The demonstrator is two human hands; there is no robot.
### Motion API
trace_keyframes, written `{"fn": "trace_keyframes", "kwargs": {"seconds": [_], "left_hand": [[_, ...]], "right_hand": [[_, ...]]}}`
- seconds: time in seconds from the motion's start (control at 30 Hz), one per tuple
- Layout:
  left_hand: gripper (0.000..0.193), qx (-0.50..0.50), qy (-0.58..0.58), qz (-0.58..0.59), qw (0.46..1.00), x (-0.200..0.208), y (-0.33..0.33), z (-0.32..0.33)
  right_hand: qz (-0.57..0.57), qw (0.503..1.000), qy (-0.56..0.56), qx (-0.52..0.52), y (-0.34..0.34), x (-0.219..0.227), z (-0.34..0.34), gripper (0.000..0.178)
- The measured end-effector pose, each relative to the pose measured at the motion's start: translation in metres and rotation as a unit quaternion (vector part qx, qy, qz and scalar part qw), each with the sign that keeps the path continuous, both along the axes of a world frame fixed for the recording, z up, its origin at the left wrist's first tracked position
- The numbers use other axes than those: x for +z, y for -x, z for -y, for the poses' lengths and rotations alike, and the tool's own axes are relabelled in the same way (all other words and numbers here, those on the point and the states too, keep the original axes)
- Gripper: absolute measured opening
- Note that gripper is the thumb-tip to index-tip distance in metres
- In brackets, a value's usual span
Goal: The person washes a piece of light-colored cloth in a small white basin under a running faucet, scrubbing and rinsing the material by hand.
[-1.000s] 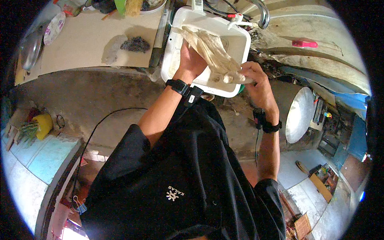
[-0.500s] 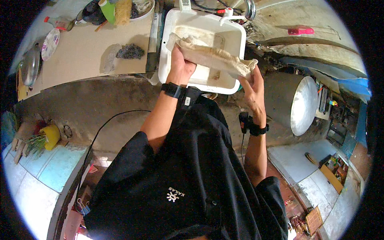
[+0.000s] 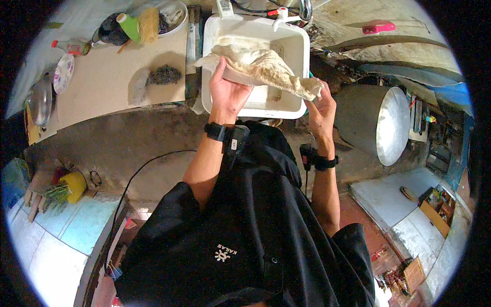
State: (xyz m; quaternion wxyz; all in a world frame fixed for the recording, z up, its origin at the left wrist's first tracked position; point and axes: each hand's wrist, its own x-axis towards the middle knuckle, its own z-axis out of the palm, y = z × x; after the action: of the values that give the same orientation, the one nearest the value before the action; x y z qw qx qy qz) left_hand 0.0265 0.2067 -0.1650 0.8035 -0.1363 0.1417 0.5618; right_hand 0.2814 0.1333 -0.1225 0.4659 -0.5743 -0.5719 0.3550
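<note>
We hold a beige cloth (image 3: pixel 268 67) over the white basin (image 3: pixel 276 112), in both hands.
Our left hand (image 3: pixel 230 96) grips its left part, thumb in front, fingers hidden behind; our right hand (image 3: pixel 322 107) pinches the other end, just past the basin's right edge, by the near right corner. If that pinch loosened, the end could drop outside the basin; if the cloth is wet, which we cannot tell, drips there might miss it too. A tilted left palm could let the folds slide.
</note>
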Motion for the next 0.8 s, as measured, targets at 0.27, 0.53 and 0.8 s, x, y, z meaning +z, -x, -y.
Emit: {"fn": "trace_keyframes", "kwargs": {"seconds": [0.27,0.53,0.8], "left_hand": [[0.046,0.004,-0.085,0.015,0.996,0.022,-0.052,0.017],[0.056,-0.024,-0.064,-0.078,0.995,0.022,-0.09,0.019],[0.061,-0.062,-0.062,-0.353,0.931,-0.015,-0.046,0.011]], "right_hand": [[-0.732,0.666,0.141,0.027,-0.008,-0.01,0.0,0.058],[-0.799,0.528,0.28,0.063,-0.045,-0.05,-0.017,0.049],[-0.358,0.904,0.125,-0.198,-0.001,-0.007,-0.043,0.036]]}}
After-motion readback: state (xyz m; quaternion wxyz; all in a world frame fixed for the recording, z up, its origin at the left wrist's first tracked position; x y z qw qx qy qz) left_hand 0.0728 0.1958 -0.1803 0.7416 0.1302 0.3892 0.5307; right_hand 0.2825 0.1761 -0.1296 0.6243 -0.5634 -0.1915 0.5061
